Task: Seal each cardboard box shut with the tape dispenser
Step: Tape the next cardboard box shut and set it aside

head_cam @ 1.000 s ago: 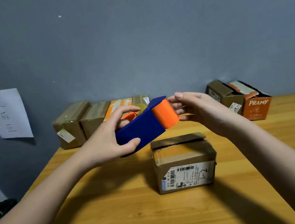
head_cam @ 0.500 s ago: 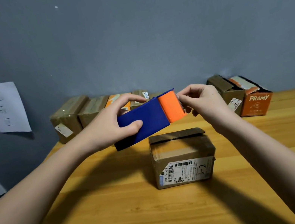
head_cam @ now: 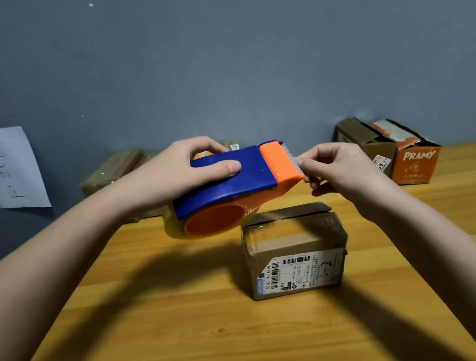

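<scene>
The tape dispenser (head_cam: 227, 182) hangs in the air just above and to the left of the small cardboard box (head_cam: 295, 249), which sits on the wooden counter (head_cam: 162, 337). The left hand (head_cam: 175, 172) clasps the blue body, thumb across its flat top and fingers curled over the far edge. The right hand (head_cam: 333, 166) pinches at the serrated blade end, apparently on the tape's free end (clear film, hard to make out).

The dispenser looks like light, rigid, smooth plastic, best held by the blue body, well away from the teeth. The tape is likely thin, sticky and prone to folding on itself. The box seems light enough to slide when tape is pressed on.

The left fingertips are hidden behind the dispenser, as is most of the roll.
</scene>
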